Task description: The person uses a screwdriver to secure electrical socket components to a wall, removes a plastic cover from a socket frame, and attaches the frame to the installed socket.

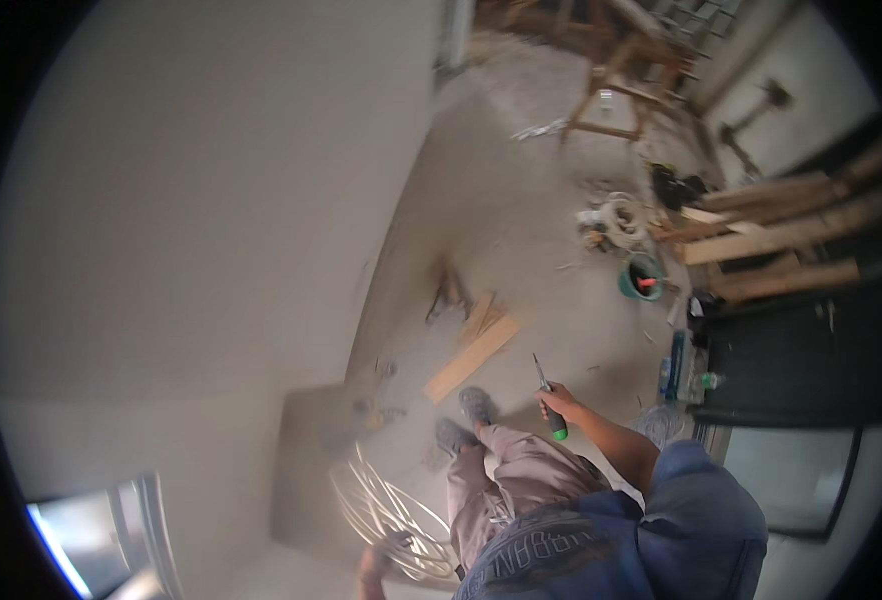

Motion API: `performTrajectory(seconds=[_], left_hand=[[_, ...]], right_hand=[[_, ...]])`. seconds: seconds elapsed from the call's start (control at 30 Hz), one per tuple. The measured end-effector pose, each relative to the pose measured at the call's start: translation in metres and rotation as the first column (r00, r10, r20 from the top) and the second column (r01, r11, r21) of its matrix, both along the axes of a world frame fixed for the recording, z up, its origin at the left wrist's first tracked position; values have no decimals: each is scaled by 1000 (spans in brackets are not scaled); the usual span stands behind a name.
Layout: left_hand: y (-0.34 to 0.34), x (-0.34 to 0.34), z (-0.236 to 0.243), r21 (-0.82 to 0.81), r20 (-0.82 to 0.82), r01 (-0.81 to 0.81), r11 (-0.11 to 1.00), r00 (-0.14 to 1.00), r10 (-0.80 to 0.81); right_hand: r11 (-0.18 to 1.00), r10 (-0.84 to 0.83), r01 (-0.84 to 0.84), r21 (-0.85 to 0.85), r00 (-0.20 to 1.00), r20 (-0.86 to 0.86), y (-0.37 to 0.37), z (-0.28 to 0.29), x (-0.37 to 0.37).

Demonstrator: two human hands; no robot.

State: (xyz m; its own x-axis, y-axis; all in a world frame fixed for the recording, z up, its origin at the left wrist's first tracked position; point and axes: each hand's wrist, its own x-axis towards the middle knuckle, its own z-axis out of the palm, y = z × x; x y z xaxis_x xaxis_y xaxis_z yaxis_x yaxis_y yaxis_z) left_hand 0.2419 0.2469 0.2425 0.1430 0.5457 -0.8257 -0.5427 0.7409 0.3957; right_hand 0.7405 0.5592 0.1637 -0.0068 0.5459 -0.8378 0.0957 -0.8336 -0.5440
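Note:
In my right hand is a screwdriver with a black handle and a green end. My fingers are wrapped around it, and its thin shaft points away from me, toward the planks on the floor. Low on the left, my left hand grips a loose coil of whitish cable. The loops spread out beside my legs. Blur softens this hand, so its separate fingers are hard to make out.
Wooden planks lie just ahead of my shoes. To the right stand a green bucket, a rope coil and stacked boards over a dark cabinet. A wooden trestle is farther off. A pale wall runs along the left.

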Motion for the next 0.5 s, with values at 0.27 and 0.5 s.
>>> performTrajectory(seconds=[0.27, 0.5], left_hand=[[126, 58, 39, 61, 331, 52, 997, 941, -69], [261, 116, 43, 173, 108, 455, 873, 872, -476]], right_hand=[[990, -139, 127, 61, 951, 275, -132, 15, 147], [960, 138, 12, -280, 850, 508, -270, -19, 184]])
